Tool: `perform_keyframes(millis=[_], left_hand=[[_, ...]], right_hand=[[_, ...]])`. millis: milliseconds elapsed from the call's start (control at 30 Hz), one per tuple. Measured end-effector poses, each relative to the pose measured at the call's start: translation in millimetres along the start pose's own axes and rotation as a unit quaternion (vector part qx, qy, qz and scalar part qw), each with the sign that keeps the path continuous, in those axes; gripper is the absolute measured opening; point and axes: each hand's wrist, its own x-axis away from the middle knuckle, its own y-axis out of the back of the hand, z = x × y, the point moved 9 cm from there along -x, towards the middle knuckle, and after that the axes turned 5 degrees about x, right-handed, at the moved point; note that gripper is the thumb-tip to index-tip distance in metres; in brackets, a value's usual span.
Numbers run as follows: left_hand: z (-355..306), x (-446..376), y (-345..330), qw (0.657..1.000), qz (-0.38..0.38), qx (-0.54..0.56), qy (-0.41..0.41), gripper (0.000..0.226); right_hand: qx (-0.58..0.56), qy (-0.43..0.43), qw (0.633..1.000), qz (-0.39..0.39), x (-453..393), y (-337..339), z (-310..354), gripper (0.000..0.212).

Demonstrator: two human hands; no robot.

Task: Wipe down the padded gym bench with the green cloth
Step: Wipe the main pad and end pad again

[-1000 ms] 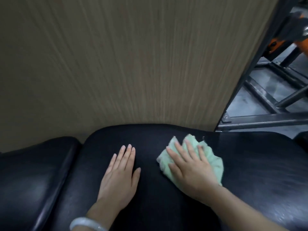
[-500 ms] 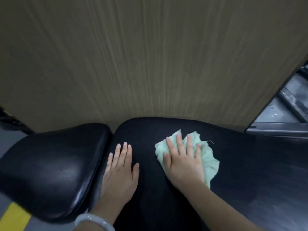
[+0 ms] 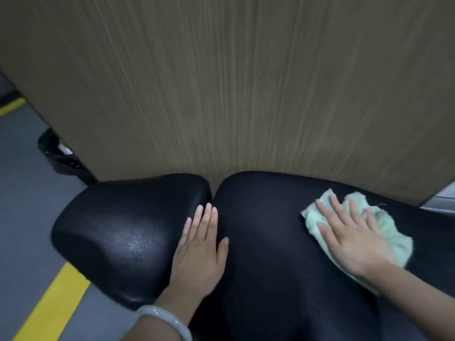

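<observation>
Two hands flat on bench (image 3: 266,242); right hand (image 3: 349,242) presses green cloth (image 3: 394,244) beneath it, left hand (image 3: 199,247) well apart

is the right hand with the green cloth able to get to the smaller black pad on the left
Probably not directly: the left hand rests flat over the gap, between the right hand on the green cloth and the smaller black pad.

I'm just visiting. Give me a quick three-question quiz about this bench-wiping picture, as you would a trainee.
1. True or false: the left hand presses the green cloth.
2. Which wrist wears the pale bangle?
3. The left hand's fingertips lie near: A) the gap between the two black pads, B) the wood-grain panel, C) the yellow floor line.

Key: 1 false, the right hand does; 2 left; 3 A.
</observation>
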Motion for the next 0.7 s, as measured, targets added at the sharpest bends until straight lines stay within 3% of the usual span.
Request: perform_keyframes(millis=[67, 267, 433, 567, 633, 700], left_hand=[[12, 2, 7, 1.000, -0.009, 0.001, 0.006, 0.061], [43, 4, 31, 0.999, -0.028, 0.016, 0.019, 0.064], [35, 12, 25, 0.999, -0.016, 0.025, 0.029, 0.063], [4, 13, 14, 1.000, 0.004, 0.012, -0.001, 0.061], [-9, 10, 10, 1.000, 0.003, 0.006, -0.016, 0.060], [-18, 5, 6, 1.000, 0.001, 0.003, -0.019, 0.060]], right_hand=[[-0.007, -0.019, 1.000, 0.021, -28, 1, 47, 0.055], [-0.001, 0.119, 0.993, 0.019, -33, -2, 175, 0.070], [-0.029, 0.229, 0.972, -0.043, 35, 0, 213, 0.052], [0.007, 0.296, 0.955, -0.026, 96, -14, 165, 0.057], [0.009, 0.257, 0.966, -0.032, 103, -15, 107, 0.052], [-0.007, 0.161, 0.987, -0.007, 96, -13, 48, 0.052]])
